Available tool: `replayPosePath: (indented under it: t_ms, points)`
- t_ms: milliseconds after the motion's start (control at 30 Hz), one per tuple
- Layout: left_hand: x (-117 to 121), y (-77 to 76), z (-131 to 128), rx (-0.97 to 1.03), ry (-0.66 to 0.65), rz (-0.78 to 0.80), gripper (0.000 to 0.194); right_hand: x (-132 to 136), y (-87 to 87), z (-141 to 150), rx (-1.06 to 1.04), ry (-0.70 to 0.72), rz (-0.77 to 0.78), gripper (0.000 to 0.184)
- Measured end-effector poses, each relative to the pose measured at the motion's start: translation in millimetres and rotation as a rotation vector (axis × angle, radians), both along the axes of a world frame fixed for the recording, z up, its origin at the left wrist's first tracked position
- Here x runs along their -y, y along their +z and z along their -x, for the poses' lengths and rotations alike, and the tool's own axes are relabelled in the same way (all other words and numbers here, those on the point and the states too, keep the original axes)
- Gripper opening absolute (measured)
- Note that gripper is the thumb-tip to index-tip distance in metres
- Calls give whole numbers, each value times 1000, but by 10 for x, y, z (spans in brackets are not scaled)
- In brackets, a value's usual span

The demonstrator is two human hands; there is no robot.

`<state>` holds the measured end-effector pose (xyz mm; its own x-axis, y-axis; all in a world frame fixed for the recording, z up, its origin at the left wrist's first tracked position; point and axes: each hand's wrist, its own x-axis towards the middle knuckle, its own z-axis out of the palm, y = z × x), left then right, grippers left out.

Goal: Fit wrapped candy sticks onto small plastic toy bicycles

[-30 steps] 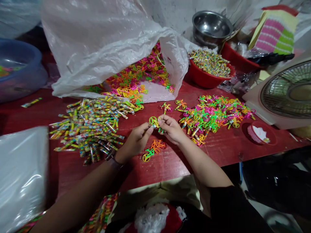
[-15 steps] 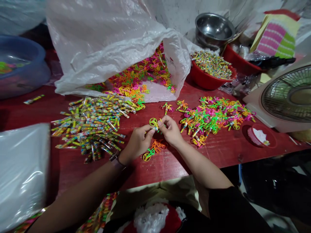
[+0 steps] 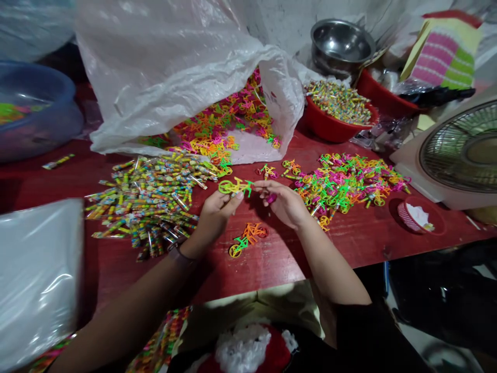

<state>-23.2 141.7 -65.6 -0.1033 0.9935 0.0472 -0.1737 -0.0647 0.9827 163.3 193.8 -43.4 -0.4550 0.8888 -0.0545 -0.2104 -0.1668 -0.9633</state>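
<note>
My left hand [image 3: 215,213] pinches a small yellow and green plastic toy bicycle [image 3: 237,186] between thumb and fingers, its green wheel pointing left. Close by on the right, my right hand [image 3: 290,205] has curled fingers around a small magenta plastic piece [image 3: 271,198], which may be a wheel. Its index fingertip reaches to the bicycle's green end; whether they touch is unclear. Below both hands, orange and green bicycle parts [image 3: 251,234] with a yellow wheel lie on the red table [image 3: 267,269]. Another toy bicycle [image 3: 267,171] lies just beyond the hands.
On the left is a pile of wrapped candy tubes [image 3: 147,202]; on the right, a heap of toy bicycles [image 3: 345,181]. Behind, a white plastic bag [image 3: 174,77] spills colourful parts. A red bowl [image 3: 330,130], a fan [image 3: 462,155] and a blue basin [image 3: 39,129] stand around.
My hands have moved apart from their joint grip. The bicycle has shifted left in my left hand, and a magenta piece now shows in my right fingers.
</note>
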Motion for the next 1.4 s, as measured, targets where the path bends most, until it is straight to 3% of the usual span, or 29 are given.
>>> replayPosePath:
  t_ms: [67,167,267,400,533,633,733,867,1000,1133,1300,1400]
  points:
    - [-27,-7,34,44,25,24,29,17,9,-35,-21,75,5,25]
    - [-48,0,54,203,19,82,27,55,-2,-28,36,105,-83,35]
    - [-37,48,55,316,-21,114,28,57,-21,-1,83,-4,-137,40]
    - [-7,95,63,322,-109,137,30,38,-25,13,122,-89,-125,46]
    - [5,83,67,200,-124,59,27,56,15,2,182,-106,-203,41]
    - [26,80,82,74,-139,-9,32,79,55,-23,209,-45,-259,38]
    - [95,126,99,-107,-157,-107,28,97,82,-59,195,39,-278,41]
    - [210,210,86,-335,-175,-227,37,95,85,-120,154,30,-272,36]
    - [226,175,55,-308,-223,-211,30,74,128,-186,212,83,-374,31]
    - [176,87,29,-250,-157,-130,30,77,193,-211,302,61,-550,34]
    - [132,59,20,-387,-92,-168,32,80,113,-159,151,10,-342,44]
    - [122,44,18,-423,-67,-165,28,74,75,-126,72,-86,-270,35]
